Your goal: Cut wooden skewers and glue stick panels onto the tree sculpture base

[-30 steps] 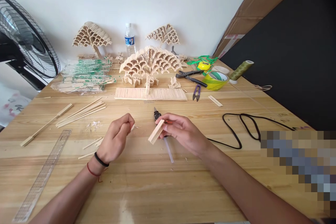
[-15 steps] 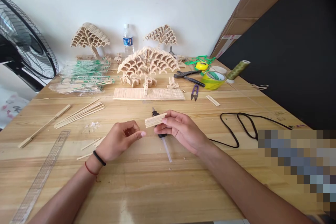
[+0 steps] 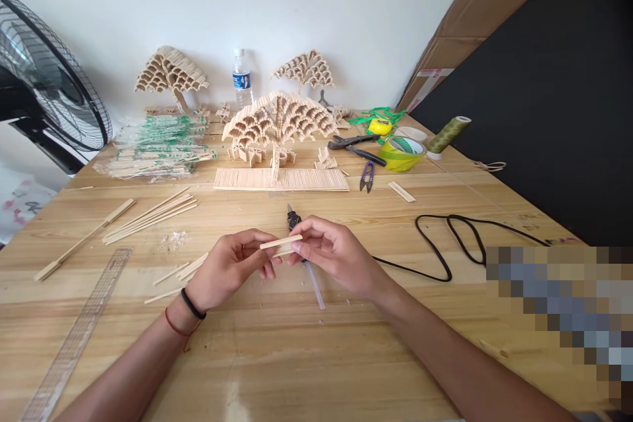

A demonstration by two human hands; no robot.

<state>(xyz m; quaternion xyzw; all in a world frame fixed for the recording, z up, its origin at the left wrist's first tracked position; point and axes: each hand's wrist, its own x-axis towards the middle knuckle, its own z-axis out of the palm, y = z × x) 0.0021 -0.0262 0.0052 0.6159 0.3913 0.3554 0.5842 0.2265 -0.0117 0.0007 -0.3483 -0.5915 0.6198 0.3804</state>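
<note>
A short panel of wooden sticks (image 3: 280,242), laid side by side, is held up over the table, tilted so its long edge faces me. My right hand (image 3: 330,252) pinches its right end between thumb and fingers. At the left end, my left hand (image 3: 241,262) is closed on it, thumb in front and fingers behind. Beneath the hands lies a black glue gun (image 3: 293,216), partly hidden, with a clear glue stick (image 3: 314,285) sticking out of its back. Several loose sticks (image 3: 171,274) lie beside my left wrist.
A stick-built tree model (image 3: 279,125) stands on its slatted base (image 3: 237,179) ahead. Pliers (image 3: 357,145), purple snips (image 3: 366,177) and yellow tape (image 3: 401,157) lie to its right. A black cord (image 3: 435,250) loops at right; a clear ruler (image 3: 79,330) and fan (image 3: 59,72) are at left.
My right hand has lowered slightly left and tipped the stick panel from face-on to edge-on. My left hand has moved right and taken its left end.
</note>
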